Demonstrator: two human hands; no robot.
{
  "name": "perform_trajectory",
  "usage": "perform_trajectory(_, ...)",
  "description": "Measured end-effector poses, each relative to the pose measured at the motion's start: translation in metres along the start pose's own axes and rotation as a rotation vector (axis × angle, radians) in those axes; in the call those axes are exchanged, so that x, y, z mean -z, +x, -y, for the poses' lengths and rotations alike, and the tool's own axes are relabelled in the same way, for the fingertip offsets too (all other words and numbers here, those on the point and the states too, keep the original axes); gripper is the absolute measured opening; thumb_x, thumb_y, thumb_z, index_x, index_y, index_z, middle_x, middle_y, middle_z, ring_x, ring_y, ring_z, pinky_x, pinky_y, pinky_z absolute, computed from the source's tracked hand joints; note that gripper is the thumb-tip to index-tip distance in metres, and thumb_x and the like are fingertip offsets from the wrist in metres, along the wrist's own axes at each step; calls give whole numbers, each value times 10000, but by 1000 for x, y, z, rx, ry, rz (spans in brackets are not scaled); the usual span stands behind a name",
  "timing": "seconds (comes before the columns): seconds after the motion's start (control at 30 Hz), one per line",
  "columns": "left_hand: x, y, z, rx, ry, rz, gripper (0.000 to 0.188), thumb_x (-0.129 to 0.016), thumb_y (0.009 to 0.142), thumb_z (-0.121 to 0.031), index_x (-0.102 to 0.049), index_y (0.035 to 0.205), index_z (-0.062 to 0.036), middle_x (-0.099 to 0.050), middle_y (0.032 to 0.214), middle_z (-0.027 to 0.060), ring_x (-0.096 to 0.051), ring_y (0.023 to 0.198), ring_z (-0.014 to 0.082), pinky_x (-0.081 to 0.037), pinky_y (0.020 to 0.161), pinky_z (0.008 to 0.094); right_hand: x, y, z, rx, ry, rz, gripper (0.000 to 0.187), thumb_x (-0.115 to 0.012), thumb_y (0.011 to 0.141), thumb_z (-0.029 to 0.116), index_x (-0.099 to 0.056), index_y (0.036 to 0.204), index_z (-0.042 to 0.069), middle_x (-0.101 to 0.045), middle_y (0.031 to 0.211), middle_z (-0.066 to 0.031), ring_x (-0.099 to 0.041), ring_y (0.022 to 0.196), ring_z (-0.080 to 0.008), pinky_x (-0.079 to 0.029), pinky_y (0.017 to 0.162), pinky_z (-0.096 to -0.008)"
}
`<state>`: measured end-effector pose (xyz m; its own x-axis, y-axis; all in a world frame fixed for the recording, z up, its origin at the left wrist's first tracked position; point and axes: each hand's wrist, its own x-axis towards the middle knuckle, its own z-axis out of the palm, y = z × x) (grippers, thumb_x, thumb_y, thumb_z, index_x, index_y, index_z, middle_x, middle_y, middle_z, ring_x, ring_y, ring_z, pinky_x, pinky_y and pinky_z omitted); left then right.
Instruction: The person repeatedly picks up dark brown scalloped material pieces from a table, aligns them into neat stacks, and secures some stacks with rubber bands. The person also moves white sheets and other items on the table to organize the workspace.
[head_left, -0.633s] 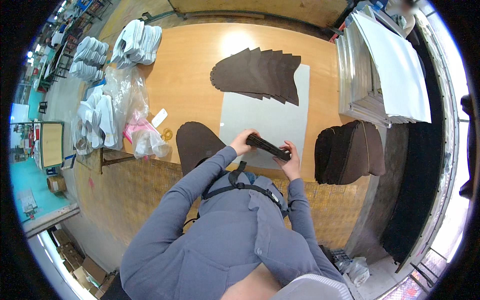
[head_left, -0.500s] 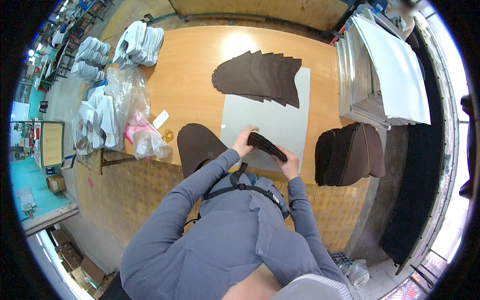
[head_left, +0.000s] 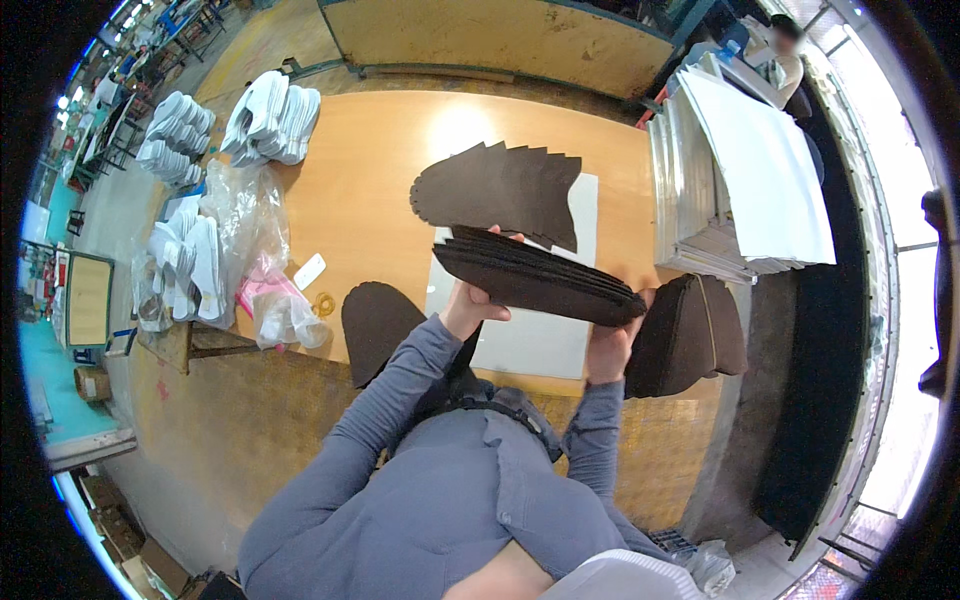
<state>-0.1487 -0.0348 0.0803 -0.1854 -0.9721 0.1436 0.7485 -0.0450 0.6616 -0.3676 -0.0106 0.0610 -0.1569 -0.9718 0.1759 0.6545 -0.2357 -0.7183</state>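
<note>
Our wooden table (head_left: 370,140) spreads beneath the dark bundle (head_left: 540,285) at centre; our left hand (head_left: 472,308) clasps its nine-o'clock side, our right hand (head_left: 608,345) blurs at four o'clock, grip unclear. We seem to be handling loose layers together, calling for even support.

Two hands (head_left: 468,308) around a dark brown stack (head_left: 535,279), fanned brown pieces (head_left: 495,190) beyond, wooden table (head_left: 355,190) beneath

Bright and even across the bench (head_left: 375,215), flaring to a hot white spot (head_left: 465,125) near its far edge; blowing out along the right-hand wall (head_left: 900,320), soft with blur at the right fingers (head_left: 614,343), bending hard toward the rim and dropping to black in every corner
</note>
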Motion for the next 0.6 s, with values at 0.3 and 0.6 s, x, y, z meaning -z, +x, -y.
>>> perform_trajectory(0.3,27,-13,23,131,732,-192,383,-714,637,105,-594,986,1,-621,957,54,-589,872,138,-507,768,269,35,-2,-54,-335,-319,-330,567,-295,938,488,-352,1347,100,-481,1269,-96,-396,1197,-217,-222,1052,-358)
perform_trajectory(0.6,121,-51,102,316,1005,-128,508,-793,634,-116,-558,1077,-37,-609,984,92,-584,926,204,-459,844,314,101,-41,-94,-463,-449,-552,666,-230,912,571,-122,1429,165,-102,1487,-51,-150,1342,-209,-91,1089,-365)
